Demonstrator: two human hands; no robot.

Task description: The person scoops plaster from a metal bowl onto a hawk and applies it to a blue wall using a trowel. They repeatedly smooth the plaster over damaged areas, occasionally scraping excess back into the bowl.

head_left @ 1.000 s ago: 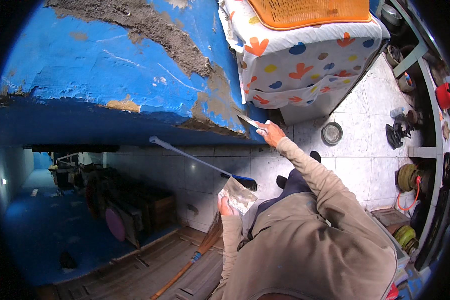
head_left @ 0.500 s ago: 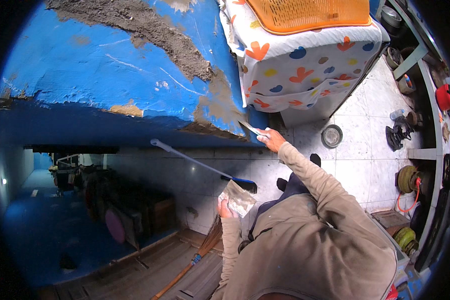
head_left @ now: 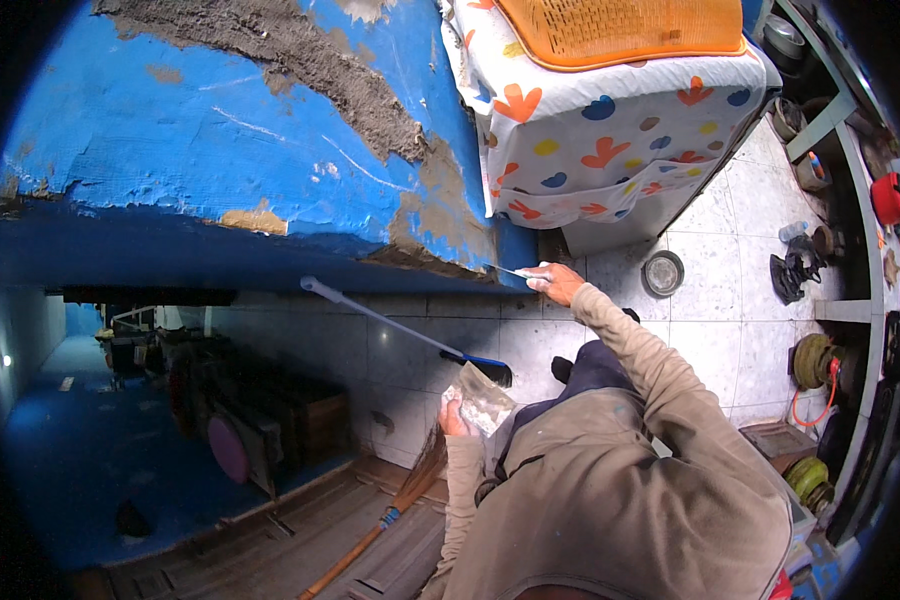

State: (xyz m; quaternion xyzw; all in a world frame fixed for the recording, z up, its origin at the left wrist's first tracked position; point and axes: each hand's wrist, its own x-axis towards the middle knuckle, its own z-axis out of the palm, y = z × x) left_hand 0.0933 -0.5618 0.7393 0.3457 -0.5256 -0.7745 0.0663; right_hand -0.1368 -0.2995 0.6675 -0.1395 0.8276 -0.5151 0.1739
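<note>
With my right hand I grip a putty knife, its thin blade at the lower edge of the blue wall. The blade now appears nearly edge-on, by the corner of a patch of grey-brown filler. White residue marks the fingers of this hand. Lower down, in front of my body, my left hand holds a flat, squarish plate by its left side. Pale grey paste is smeared over the plate. What it is made of, I cannot tell.
A cloth-covered appliance carries an orange basket. On the tiles are a round metal bowl and a blue push broom. A straw broom lies at lower left; shelves and a gas cylinder stand right.
My right hand has shifted slightly right and down along the wall's edge, and the knife's blade has turned flatter. My left hand and the plate have moved a little to the right.
</note>
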